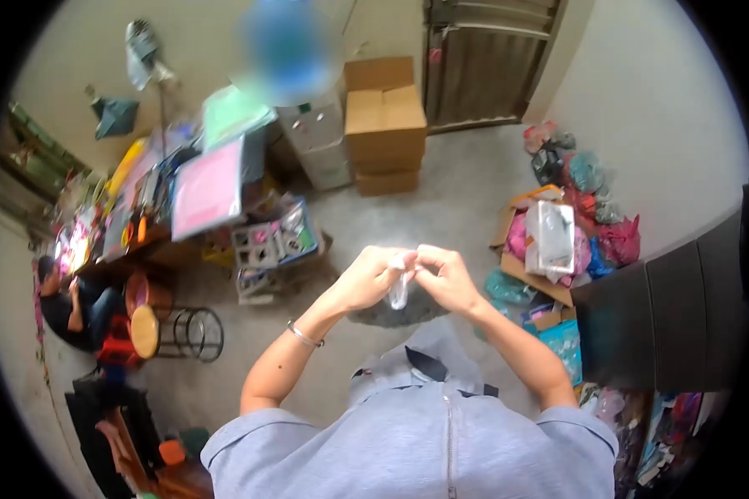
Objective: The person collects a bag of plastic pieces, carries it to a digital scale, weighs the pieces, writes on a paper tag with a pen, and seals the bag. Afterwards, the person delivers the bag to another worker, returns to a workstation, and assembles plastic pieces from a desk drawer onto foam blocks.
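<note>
My left hand [373, 276] and my right hand [447, 281] meet in front of my body, fingertips almost touching. Both are closed in a pinch on a small whitish, crumpled strip [399, 293] that looks like thin plastic. It hangs down between the hands from the left fingers. The fingers hide its upper part, so its exact kind cannot be made out. A metal bracelet [305, 334] circles my left wrist. Beneath the hands is a dark, rounded patch [391, 316] near floor level, partly covered by them.
Cardboard boxes [385, 125] are stacked near a door [487, 66]. At left, a cluttered workbench [154, 237] stands beside a seated person [62, 312] and a round stool [146, 331]. Bags [620, 239] and an open carton [508, 224] crowd the right, near a dark cabinet [612, 324].
</note>
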Tool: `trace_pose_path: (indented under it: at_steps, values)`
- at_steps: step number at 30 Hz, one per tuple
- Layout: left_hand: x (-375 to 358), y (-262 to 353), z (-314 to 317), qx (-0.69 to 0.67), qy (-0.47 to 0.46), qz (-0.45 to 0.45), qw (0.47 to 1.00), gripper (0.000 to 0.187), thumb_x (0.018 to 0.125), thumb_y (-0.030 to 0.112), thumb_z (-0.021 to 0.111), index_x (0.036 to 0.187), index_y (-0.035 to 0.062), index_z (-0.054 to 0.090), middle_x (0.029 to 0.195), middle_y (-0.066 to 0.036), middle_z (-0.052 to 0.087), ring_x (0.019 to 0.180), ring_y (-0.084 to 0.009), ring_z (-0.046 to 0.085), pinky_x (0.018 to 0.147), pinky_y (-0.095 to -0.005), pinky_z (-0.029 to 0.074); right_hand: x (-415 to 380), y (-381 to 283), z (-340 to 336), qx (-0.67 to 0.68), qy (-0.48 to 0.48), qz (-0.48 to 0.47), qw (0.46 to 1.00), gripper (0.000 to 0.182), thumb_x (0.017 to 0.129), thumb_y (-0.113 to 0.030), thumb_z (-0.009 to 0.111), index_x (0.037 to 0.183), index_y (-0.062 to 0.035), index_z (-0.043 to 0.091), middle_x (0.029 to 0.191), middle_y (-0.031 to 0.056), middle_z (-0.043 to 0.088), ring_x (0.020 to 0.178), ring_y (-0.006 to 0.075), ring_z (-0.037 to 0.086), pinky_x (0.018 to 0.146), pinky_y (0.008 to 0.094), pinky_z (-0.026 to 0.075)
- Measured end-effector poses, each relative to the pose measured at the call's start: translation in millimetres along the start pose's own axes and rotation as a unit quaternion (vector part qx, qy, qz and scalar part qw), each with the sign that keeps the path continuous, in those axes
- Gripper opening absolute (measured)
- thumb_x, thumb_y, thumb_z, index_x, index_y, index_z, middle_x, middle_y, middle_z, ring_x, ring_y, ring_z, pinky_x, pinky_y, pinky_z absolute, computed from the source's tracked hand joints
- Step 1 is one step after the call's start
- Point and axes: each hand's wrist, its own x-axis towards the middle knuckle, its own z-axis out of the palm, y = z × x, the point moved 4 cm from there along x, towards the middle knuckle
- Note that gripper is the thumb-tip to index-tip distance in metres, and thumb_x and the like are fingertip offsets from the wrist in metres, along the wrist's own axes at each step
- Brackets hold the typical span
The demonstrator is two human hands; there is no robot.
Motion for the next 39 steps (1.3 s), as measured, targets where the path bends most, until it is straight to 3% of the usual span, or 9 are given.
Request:
trace_pose_path:
  at_steps: [10, 15, 18, 24, 32, 33, 34, 37, 39]
  values:
    - [224.7, -31.3, -37.3, -0.063, 0.046, -0.05, 0.996, 0.045, 0.093, 0.031, 0.036, 0.065, 0.0006, 0.054, 0.059, -0.001, 0.051, 0.055, -0.0077, 0.045, 0.051, -0.0224, 0.038, 181.8, 77.4, -165.3, 0.063, -0.161, 0.009, 0.985, 0.01, 0.071, -0.003, 0.051, 0.076, 0.0011, 0.059, 0.076, 0.0059, 0.061, 0.074, 0.0117, 0.056, 0.072, 0.0269, 0.044]
    - [305.7, -63.9, -77.0, -0.071, 0.144, -0.103, 0.982, 0.05, 0.093, 0.033, 0.035, 0.061, 0.0002, 0.055, 0.053, -0.002, 0.052, 0.05, -0.0087, 0.047, 0.049, -0.0232, 0.038, 280.0, 102.5, -222.4, 0.046, -0.311, -0.017, 0.949, 0.025, 0.077, -0.011, 0.056, 0.101, -0.0016, 0.057, 0.097, 0.0089, 0.059, 0.092, 0.0157, 0.054, 0.084, 0.0308, 0.041]
    - [352.0, -89.5, -100.4, -0.071, 0.178, -0.148, 0.97, 0.052, 0.093, 0.032, 0.035, 0.058, -0.0002, 0.055, 0.048, -0.003, 0.05, 0.046, -0.0089, 0.047, 0.046, -0.0241, 0.037, 358.3, 143.8, -264.6, 0.157, -0.217, 0.069, 0.961, 0.02, 0.079, -0.005, 0.049, 0.096, 0.0015, 0.058, 0.086, 0.0072, 0.063, 0.084, 0.013, 0.058, 0.079, 0.0268, 0.045]
    - [418.7, -140.6, -147.2, -0.04, 0.265, -0.219, 0.938, 0.053, 0.092, 0.033, 0.036, 0.056, -0.0009, 0.055, 0.047, -0.004, 0.049, 0.045, -0.0095, 0.047, 0.045, -0.0246, 0.037, 507.1, 266.6, -349.9, 0.072, -0.049, 0.242, 0.966, 0.021, 0.077, 0.005, 0.039, 0.087, 0.0078, 0.057, 0.072, 0.0153, 0.063, 0.067, 0.0177, 0.062, 0.064, 0.0275, 0.052]
    - [469.3, -153.1, -194.8, -0.057, 0.414, -0.283, 0.863, 0.052, 0.093, 0.031, 0.034, 0.061, -0.0016, 0.059, 0.051, -0.004, 0.054, 0.047, -0.0081, 0.048, 0.046, -0.0241, 0.037, 687.8, 440.4, -416.6, 0.011, 0.062, 0.351, 0.934, 0.012, 0.076, -0.008, 0.052, 0.079, -0.0004, 0.061, 0.062, 0.011, 0.063, 0.048, 0.0135, 0.058, 0.043, 0.0256, 0.045]
    - [468.8, -160.3, -197.2, -0.046, 0.434, -0.296, 0.85, 0.051, 0.093, 0.032, 0.035, 0.063, -0.0013, 0.061, 0.051, -0.004, 0.054, 0.047, -0.0092, 0.048, 0.047, -0.0247, 0.038, 721.1, 488.4, -425.2, -0.169, -0.014, 0.279, 0.945, 0.011, 0.073, -0.005, 0.052, 0.079, -0.0014, 0.061, 0.068, 0.0088, 0.064, 0.052, 0.014, 0.059, 0.044, 0.0265, 0.045]
    - [470.4, -163.0, -200.1, -0.042, 0.469, -0.296, 0.831, 0.051, 0.093, 0.032, 0.035, 0.063, -0.0013, 0.061, 0.051, -0.004, 0.054, 0.047, -0.0092, 0.048, 0.047, -0.0247, 0.038, 730.7, 463.4, -424.2, -0.023, 0.133, 0.361, 0.923, 0.014, 0.072, -0.009, 0.055, 0.081, -0.0005, 0.061, 0.075, 0.0084, 0.065, 0.063, 0.0184, 0.062, 0.055, 0.0282, 0.047]
    - [482.8, -163.6, -202.0, -0.034, 0.499, -0.37, 0.783, 0.049, 0.092, 0.031, 0.036, 0.065, -0.0012, 0.062, 0.051, -0.007, 0.055, 0.049, -0.0119, 0.051, 0.049, -0.0265, 0.04, 800.1, 573.4, -450.8, -0.153, 0.122, 0.338, 0.92, 0.032, 0.069, -0.029, 0.064, 0.08, 0.0004, 0.061, 0.08, 0.0136, 0.064, 0.081, 0.023, 0.061, 0.075, 0.031, 0.045]
    - [491.1, -160.2, -207.3, -0.014, 0.517, -0.404, 0.755, 0.048, 0.091, 0.029, 0.036, 0.067, -0.001, 0.063, 0.053, -0.01, 0.057, 0.051, -0.0164, 0.056, 0.052, -0.0282, 0.043, 821.2, 593.2, -452.1, -0.047, 0.197, 0.322, 0.925, 0.027, 0.069, -0.019, 0.063, 0.071, 0.0081, 0.056, 0.069, 0.0186, 0.061, 0.054, 0.0255, 0.061, 0.05, 0.0348, 0.05]
